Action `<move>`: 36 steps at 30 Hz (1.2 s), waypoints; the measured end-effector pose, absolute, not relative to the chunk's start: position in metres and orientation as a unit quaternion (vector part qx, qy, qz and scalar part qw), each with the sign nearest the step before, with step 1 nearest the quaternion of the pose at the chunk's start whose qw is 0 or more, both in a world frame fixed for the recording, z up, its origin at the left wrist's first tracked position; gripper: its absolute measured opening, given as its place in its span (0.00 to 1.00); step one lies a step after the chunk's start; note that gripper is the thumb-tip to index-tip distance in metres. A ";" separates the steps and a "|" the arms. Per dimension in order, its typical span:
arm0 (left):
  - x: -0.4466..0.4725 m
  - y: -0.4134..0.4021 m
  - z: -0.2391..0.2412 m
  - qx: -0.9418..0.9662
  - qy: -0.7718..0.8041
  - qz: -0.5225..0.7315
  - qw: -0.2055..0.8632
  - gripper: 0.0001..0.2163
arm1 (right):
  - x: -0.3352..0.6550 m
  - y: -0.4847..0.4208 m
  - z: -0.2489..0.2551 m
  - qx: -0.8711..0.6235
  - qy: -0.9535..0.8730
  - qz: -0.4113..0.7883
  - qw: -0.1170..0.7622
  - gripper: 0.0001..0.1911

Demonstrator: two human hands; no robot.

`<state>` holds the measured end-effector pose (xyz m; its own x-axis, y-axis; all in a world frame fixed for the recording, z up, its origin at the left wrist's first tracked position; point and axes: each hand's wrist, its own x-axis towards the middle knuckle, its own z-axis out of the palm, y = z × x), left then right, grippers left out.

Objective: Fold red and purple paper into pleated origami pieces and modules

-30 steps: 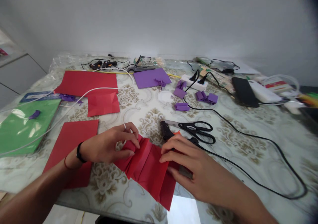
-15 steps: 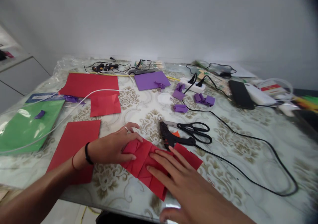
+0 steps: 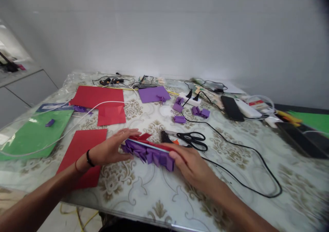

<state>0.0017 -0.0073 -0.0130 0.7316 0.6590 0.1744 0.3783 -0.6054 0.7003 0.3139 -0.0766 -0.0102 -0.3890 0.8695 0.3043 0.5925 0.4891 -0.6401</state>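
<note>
While a half-sec. ago it was lying red side up, the red-backed piece [image 3: 145, 138] is now tilting on edge betw. both hands, its purple folds [image 3: 154, 156] showing, so that side is prob. getting within the fingers' reach. R hand [image 3: 192, 163] is gripping the right end, thumb vs. fingers; L hand [image 3: 111, 150] is curving round the left, can't tell if pinching. Glue gun [image 3: 165, 136] & scissors [image 3: 183, 135] are lying just beyond the R grip.

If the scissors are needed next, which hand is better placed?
Probably the right hand: it lies nearer the scissors, though it grips one end of the red-and-purple piece. The left hand is at that piece's other end.
</note>
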 end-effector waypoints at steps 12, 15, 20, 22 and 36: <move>0.004 0.004 -0.015 0.761 0.440 0.234 0.416 0.19 | 0.306 -0.062 -0.011 -0.562 -0.728 0.184 0.346 0.19; 0.001 0.000 -0.010 0.759 0.480 0.247 0.363 0.14 | 0.298 -0.066 -0.015 -0.570 -0.737 0.187 0.312 0.18; 0.011 0.002 -0.006 0.760 0.495 0.173 0.384 0.15 | 0.288 -0.063 -0.015 -0.586 -0.718 0.275 0.255 0.15; 0.013 0.006 -0.015 0.748 0.483 0.192 0.413 0.17 | 0.288 -0.061 -0.018 -0.601 -0.695 0.297 0.260 0.15; -0.021 0.026 -0.020 0.646 0.433 0.268 0.569 0.21 | 0.318 -0.065 -0.026 -0.582 -0.575 0.493 0.296 0.20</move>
